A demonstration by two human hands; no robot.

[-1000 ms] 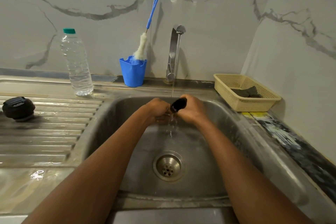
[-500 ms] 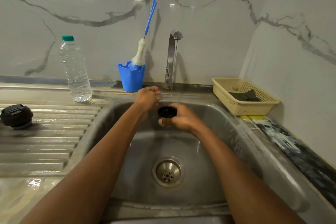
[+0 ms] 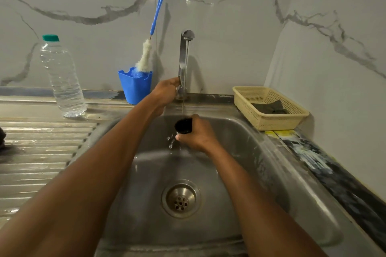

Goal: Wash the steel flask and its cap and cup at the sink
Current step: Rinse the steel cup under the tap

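My right hand [image 3: 199, 136] grips a small black cup [image 3: 183, 125] over the steel sink [image 3: 240, 131], its mouth turned up and to the left. A thin stream of water from the tap [image 3: 184, 54] falls onto the cup's rim and splashes below it. At the foot of the tap, my left hand [image 3: 165, 92] has its fingers curled round the handle. The black cap [image 3: 1, 137] shows only as a sliver at the left edge, on the drainboard [image 3: 41, 152]. The steel flask is out of sight.
A clear plastic water bottle [image 3: 62, 77] stands at the back left. A blue holder [image 3: 135, 86] with a bottle brush [image 3: 146, 56] sits left of the tap. A cream basket [image 3: 269, 120] holding a dark cloth [image 3: 269, 108] sits at the right. The drain [image 3: 181, 199] lies below my hands.
My left hand let go of the cup and rose to the tap handle. My right hand turned the cup's mouth upward under the stream. The view shifted to the right.
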